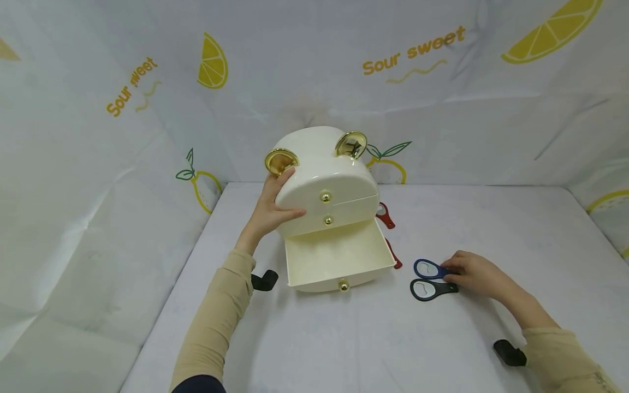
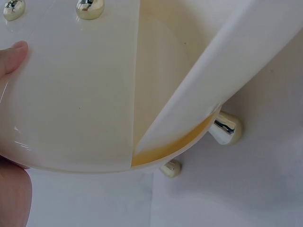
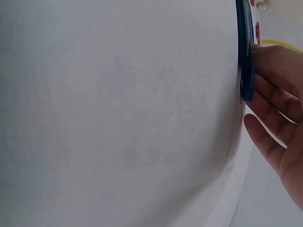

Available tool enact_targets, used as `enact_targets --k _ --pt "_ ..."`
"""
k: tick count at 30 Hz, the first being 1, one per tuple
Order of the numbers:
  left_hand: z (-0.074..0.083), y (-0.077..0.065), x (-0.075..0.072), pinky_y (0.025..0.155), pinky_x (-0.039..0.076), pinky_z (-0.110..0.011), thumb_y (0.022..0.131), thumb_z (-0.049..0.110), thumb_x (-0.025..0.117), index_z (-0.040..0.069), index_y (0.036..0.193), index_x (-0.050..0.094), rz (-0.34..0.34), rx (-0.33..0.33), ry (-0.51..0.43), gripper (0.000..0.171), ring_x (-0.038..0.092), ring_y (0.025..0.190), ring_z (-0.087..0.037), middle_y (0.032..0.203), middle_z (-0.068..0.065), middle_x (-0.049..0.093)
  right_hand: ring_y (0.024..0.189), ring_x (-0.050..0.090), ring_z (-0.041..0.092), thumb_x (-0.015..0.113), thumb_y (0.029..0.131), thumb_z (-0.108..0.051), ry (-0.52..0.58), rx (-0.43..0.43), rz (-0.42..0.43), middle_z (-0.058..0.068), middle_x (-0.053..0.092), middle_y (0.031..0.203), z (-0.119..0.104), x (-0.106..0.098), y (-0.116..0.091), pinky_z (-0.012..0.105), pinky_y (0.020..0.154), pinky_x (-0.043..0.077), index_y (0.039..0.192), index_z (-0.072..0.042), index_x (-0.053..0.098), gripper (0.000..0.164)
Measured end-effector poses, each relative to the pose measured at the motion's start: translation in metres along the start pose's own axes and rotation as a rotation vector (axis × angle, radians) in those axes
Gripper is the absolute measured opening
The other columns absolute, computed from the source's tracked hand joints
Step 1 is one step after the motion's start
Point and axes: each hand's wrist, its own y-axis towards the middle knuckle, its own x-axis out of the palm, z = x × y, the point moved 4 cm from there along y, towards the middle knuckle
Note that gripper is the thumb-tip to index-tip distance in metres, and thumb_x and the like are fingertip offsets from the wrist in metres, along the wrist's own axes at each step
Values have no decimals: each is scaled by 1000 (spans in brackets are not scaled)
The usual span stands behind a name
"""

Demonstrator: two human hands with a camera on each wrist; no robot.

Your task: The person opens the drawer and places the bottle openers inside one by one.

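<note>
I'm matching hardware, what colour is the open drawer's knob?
The knob is shiny gold, clearest in the head view.

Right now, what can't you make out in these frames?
Head: insides of the upper drawers, hidden by their fronts.
Head: parts of both red-handled items, behind the white cabinet.
Left wrist: most of the left hand, cut by left edge.
Right wrist: far end of blue magnifier, cut by top edge.

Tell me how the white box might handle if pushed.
The white box may feel slippery, since its shell is glossy. Its thin-walled bottom drawer suggests light, stiff plastic. With that drawer standing open, it could tip forward.
</note>
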Motion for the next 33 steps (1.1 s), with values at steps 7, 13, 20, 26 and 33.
enact_targets --k 7,13,20,26,33 --pt "2 -1 1 100 34 -49 69 -2 79 4 143 34 3 23 -14 87 28 131 -30 152 -16 15 74 47 2 73 77 -18 30 -19 7 -2 61 87 0 -3 -1 21 62 42 94 -5 70 22" --pt "-4 1 1 99 35 -49 69 -2 79 8 143 35 11 35 -21 87 28 130 -29 152 -13 16 76 49 -1 76 75 -21 57 -43 80 -6 60 86 1 -11 -3 23 64 45 94 -8 70 24" --pt "-2 0 1 98 35 -46 69 0 80 8 144 34 10 33 -23 88 29 129 -27 151 -14 18 78 47 -7 79 71 -13 78 -141 215 -10 58 85 -2 -20 -6 21 64 45 93 -12 69 24" --pt "3 -1 1 99 34 -44 68 -4 79 3 142 34 12 46 -40 87 29 129 -27 150 -17 18 81 47 -7 78 72 -10 132 -162 266 -11 57 87 -10 -23 -7 21 66 45 96 -15 68 26" --pt "4 -2 1 98 34 -45 68 -4 78 2 142 34 14 46 -39 86 30 128 -28 149 -17 18 82 47 -7 78 71 -6 179 -205 331 -12 57 88 -24 -31 -3 13 70 40 97 -17 68 30"
